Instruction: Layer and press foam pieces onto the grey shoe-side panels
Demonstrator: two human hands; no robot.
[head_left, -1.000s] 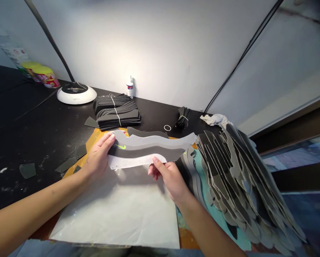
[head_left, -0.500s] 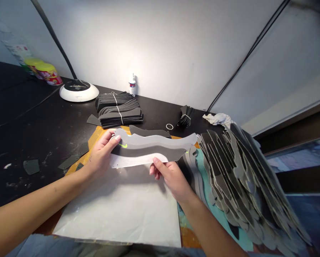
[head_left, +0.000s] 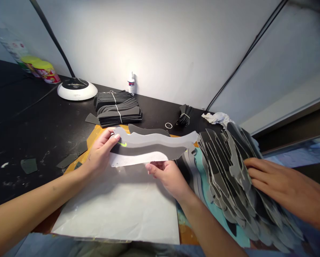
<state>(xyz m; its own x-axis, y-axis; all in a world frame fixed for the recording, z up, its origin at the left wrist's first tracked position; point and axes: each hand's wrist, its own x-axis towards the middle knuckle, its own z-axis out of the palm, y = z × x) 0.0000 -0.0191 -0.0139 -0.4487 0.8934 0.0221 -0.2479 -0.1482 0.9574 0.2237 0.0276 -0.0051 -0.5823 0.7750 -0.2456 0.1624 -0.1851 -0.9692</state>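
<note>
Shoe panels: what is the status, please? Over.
Left hand, right hand holding grey shoe panels. Co-worker's hand on panel stack, to the right.

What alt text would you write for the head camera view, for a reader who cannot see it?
A person's left hand and right hand hold layered grey cut pieces with a white strip above a white sheet. Another person's hand touches a tall fanned stack of grey cut pieces at the right.

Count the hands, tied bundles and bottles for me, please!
Hands: 3 (left hand and right hand holding curved grey pieces, plus another person's hand)
Tied bundles: 2 (big stack, small bundle)
White bottle: 1
Total: 6
</note>
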